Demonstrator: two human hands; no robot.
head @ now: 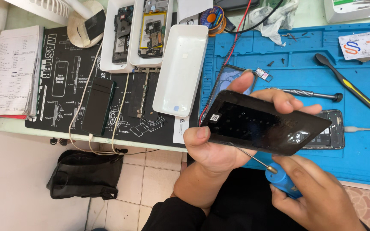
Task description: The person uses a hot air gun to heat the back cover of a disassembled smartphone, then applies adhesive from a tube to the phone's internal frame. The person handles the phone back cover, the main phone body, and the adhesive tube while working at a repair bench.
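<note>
Phone back cover (266,126), black and glossy, sits tilted above the blue work mat (296,55), gripped by the left hand (219,145) with its thumb on the near edge and its fingers curled over the far edge. The right hand (317,194) pinches a blue-handled screwdriver (275,173), whose thin shaft touches the cover's lower edge. An opened phone (328,137) lies on the mat just beyond.

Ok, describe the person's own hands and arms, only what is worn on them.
Both hands are bare: no gloves, rings or watch show on the left hand or the right hand. The left forearm is uncovered up to a dark, black-looking sleeve near the elbow. The right forearm lies outside the picture, so its sleeve cannot be told.
</note>
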